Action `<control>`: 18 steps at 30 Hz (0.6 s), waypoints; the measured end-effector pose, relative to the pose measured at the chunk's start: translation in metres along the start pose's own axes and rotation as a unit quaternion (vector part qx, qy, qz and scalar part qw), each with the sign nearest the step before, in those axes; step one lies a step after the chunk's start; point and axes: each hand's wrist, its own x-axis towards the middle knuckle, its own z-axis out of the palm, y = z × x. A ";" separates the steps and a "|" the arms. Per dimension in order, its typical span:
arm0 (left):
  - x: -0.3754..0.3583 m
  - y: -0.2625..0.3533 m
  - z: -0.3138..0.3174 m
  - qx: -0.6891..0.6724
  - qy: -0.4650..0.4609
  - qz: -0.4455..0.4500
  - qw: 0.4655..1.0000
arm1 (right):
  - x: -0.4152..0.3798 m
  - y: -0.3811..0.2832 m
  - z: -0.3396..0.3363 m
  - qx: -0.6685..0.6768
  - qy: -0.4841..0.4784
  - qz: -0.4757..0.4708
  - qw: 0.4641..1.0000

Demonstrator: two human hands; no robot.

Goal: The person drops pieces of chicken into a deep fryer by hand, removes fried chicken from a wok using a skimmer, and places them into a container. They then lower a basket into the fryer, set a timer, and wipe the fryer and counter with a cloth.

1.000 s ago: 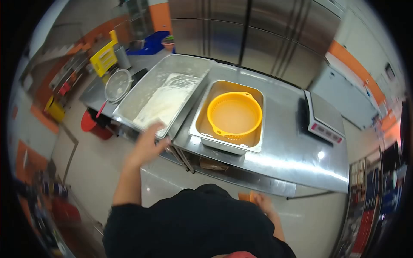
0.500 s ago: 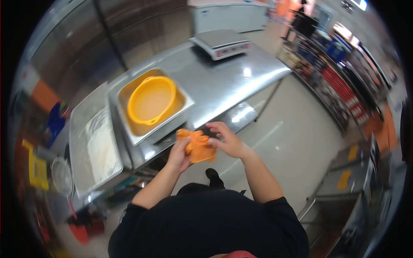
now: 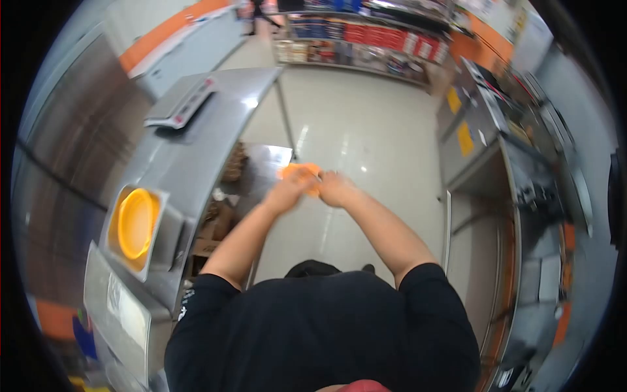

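An orange, soft-looking item [image 3: 312, 171], smeared by motion, is held in front of me above the floor. My left hand [image 3: 289, 189] has its fingers closed on the item's left side. At its right side, my right hand [image 3: 334, 189] grips it with bent fingers. Both hands are blurred and close together, and they hide part of the item.
On the left, a steel table [image 3: 189, 150] carries a scale [image 3: 181, 104] and a metal pan [image 3: 160, 228] with a yellow strainer [image 3: 137, 223]. A tray [image 3: 124, 313] holds white powder. Shelves [image 3: 359, 68] stand ahead; steel equipment [image 3: 480, 130] is at right.
The view has turned right, so the table and yellow strainer now lie farther left. My right hand has closed on the orange item, and both hands are held farther forward.
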 end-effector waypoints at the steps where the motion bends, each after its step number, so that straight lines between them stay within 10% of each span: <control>1: 0.025 -0.017 0.007 0.105 -0.004 0.055 0.993 | -0.019 0.013 -0.044 -0.018 -0.070 0.065 0.995; 4: 0.089 0.053 0.070 0.026 0.186 0.262 0.947 | -0.071 0.080 -0.084 -0.067 -0.207 0.201 0.955; 8: 0.123 0.206 0.197 0.069 -0.061 0.527 0.845 | -0.173 0.153 -0.024 -0.194 -0.141 0.222 0.945; 11: 0.171 0.198 0.263 -0.003 -0.216 0.381 0.899 | -0.221 0.166 -0.032 -0.174 -0.187 0.201 0.946; 13: 0.213 0.174 0.298 -0.046 -0.406 0.092 0.908 | -0.249 0.171 -0.041 -0.042 -0.244 0.197 0.949; 16: 0.253 0.138 0.311 -0.384 -0.453 -0.188 0.782 | -0.299 0.196 -0.081 -0.121 0.111 0.093 0.982; 18: 0.269 0.140 0.333 -0.546 -0.391 -0.258 0.694 | -0.299 0.209 -0.133 -0.049 0.205 0.203 0.956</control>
